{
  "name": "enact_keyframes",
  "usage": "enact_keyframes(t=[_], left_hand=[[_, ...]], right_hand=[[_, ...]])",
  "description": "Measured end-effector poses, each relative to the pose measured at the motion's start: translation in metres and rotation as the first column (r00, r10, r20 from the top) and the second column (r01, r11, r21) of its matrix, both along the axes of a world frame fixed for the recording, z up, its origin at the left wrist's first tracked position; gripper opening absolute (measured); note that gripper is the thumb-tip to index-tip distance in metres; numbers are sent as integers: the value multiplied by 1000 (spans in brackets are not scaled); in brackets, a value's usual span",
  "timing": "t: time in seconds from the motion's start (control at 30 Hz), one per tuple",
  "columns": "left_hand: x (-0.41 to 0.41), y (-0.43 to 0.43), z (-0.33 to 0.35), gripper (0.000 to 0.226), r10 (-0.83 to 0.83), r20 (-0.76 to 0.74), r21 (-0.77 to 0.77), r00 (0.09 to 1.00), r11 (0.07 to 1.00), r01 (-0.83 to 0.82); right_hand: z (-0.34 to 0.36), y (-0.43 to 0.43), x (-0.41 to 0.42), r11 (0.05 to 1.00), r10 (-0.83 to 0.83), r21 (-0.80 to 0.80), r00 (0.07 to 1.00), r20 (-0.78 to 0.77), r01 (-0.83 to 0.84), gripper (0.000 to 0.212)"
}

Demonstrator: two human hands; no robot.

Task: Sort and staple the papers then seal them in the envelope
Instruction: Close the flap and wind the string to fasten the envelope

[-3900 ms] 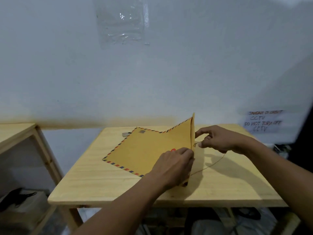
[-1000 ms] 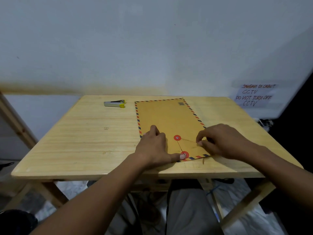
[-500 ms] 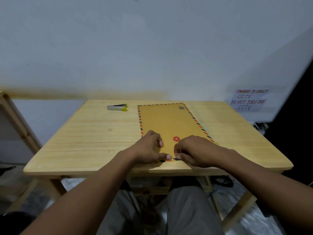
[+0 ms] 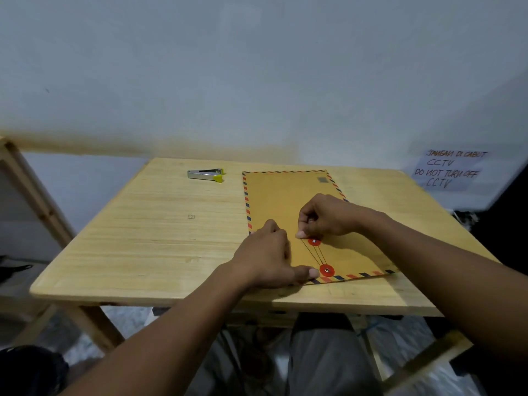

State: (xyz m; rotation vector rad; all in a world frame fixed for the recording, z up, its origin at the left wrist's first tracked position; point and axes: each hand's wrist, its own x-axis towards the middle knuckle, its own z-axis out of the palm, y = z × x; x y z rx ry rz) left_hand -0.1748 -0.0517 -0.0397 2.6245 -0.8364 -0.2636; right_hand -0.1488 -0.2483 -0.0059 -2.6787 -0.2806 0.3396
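A: Where is the envelope now, and why does it lie like that?

B: It lies flat on the table, in the right half, with its short end at the near edge. Flat, it cannot spring open, and both red discs face up.

A: What does the left hand do?

B: It presses the envelope down near the near edge. The thumb tip lies just beside the near disc. I think it holds the flap shut and keeps the paper from sliding. Its fingers are curled and pressing; they grasp nothing that I can see.

A: And the right hand?

B: It is above the far disc, with the fingers pinched together. Thin lines of string run between the two discs, and one line goes up to this pinch. So I judge that it holds the string end, to wind it around the discs.

A: Are the papers inside?

B: I cannot see any papers, so probably yes. The stapler lies apart, near the far edge, left of the envelope, out of the way.

A: How far is the task?

B: Almost at the end, I think. The string needs tension, or the loops will slip off.
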Motion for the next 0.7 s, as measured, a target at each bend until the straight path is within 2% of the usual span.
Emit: enact_keyframes(t=[0.1, 0.2, 0.43, 0.7], left_hand=[[-4, -18, -3, 83, 96, 119, 59, 988, 993, -103], [-9, -31, -6, 93, 136, 163, 106, 977, 982, -155], [-8, -30, -5, 92, 134, 156, 129, 979, 980, -155], [-12, -27, -6, 89, 123, 162, 94, 979, 986, -139]], right_hand=[[0, -8, 7, 998, -34, 52, 998, -49, 36, 8], [1, -12, 9, 994, -64, 84, 995, -75, 71, 7], [-1, -14, 9, 992, -81, 87, 995, -62, 86, 9], [-4, -39, -16, 982, -177, 72, 984, -6, 177, 9]])
